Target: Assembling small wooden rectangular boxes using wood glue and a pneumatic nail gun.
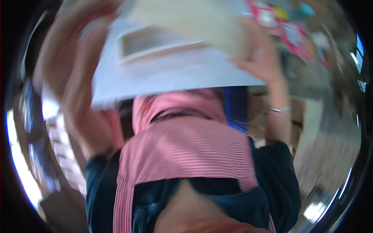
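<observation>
A pale, flat panel (190, 19), blurred by motion, is raised over the white tabletop (171, 73). My right hand (258, 54) grips its right side, with the thumb pointing left below it. Toward the upper left my left hand (108, 13) is smeared, close to the panel's left end. Its fingers cannot be made out, nor whether they touch the panel. Partly under the panel, a shallow rectangular wooden frame (167, 51) lies on the tabletop.
Another blurred bare limb (56, 58) reaches up at the left beside my left forearm. Beyond the right side of the tabletop is a pink, patterned item (291, 35) with yellow and turquoise spots. A cardboard box (297, 108) stands low at the right.
</observation>
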`<state>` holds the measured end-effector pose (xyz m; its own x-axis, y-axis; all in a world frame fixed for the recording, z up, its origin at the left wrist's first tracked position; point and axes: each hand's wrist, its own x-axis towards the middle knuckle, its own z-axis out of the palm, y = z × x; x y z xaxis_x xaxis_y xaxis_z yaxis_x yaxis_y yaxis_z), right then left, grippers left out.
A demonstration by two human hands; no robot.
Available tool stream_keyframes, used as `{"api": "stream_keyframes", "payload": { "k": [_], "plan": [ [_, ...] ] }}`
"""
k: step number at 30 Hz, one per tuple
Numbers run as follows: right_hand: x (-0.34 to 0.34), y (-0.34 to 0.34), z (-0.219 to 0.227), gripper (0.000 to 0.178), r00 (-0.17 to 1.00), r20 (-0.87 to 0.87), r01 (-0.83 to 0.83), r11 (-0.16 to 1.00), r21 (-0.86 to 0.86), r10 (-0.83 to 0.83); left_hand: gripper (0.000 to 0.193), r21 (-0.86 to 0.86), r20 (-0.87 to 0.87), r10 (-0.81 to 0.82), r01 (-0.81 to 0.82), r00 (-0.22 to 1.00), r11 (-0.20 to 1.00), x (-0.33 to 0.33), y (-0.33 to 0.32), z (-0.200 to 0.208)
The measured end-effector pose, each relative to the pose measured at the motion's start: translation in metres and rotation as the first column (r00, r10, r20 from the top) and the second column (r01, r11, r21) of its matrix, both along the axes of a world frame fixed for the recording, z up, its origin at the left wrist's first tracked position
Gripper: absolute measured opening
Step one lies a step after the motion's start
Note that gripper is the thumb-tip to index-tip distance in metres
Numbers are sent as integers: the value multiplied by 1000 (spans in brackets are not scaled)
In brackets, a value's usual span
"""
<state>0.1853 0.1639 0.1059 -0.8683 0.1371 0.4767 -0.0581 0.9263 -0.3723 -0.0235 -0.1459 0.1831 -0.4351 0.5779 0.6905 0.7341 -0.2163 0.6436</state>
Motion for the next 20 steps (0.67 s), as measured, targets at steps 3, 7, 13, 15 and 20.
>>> {"api": "stream_keyframes", "payload": {
  "k": [3, 7, 13, 15, 20],
  "plan": [
    [-25, -4, 2, 92, 994, 97, -59, 998, 35, 56, 62, -189, 239, 293, -252, 926, 949, -58, -44, -82],
    [-70, -7, -17, 91, 968, 185, -173, 985, 14, 167, 33, -475, 89, 576, -474, 812, 741, -40, -89, -132],
    [-112, -6, -24, 92, 917, 283, -310, 949, 58, 282, 34, -569, 35, 613, -489, 789, 662, -32, -80, -181],
    [-119, -1, -24, 92, 899, 314, -336, 940, 51, 304, 35, -614, 11, 647, -505, 762, 606, -24, -71, -187],
    [-137, 9, -30, 92, 871, 391, -325, 946, 8, 296, 35, -689, 93, 683, -448, 725, 569, -27, -47, -165]
  ]
}}
